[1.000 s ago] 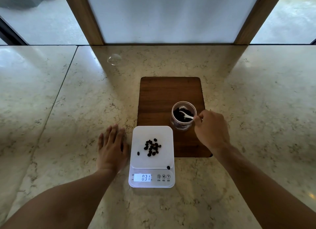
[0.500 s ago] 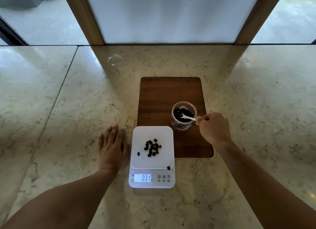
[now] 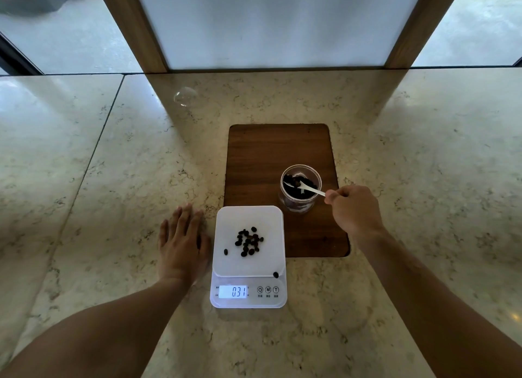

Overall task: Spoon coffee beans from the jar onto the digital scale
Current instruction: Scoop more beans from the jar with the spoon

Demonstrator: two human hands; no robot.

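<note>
A small clear glass jar (image 3: 300, 205) of dark coffee beans stands on a wooden board (image 3: 268, 154). My right hand (image 3: 354, 211) pinches the handle of a white plastic spoon (image 3: 309, 189), whose bowl sits over the jar's mouth with a few beans in it. In front of the board, a white digital scale (image 3: 248, 264) reads 0.31 and carries a small pile of beans (image 3: 248, 241), plus one stray bean at the platform's near right corner. My left hand (image 3: 182, 242) lies flat on the counter just left of the scale.
The marble counter (image 3: 99, 208) stretches wide on both sides, with a seam running down the left. A clear glass lid or dome (image 3: 185, 96) lies at the back left. Wooden window frames and glass stand behind the counter.
My right hand has drawn back to the right and lifted the spoon, so its bowl now rides higher at the jar's mouth. The left hand and the scale reading are unchanged.
</note>
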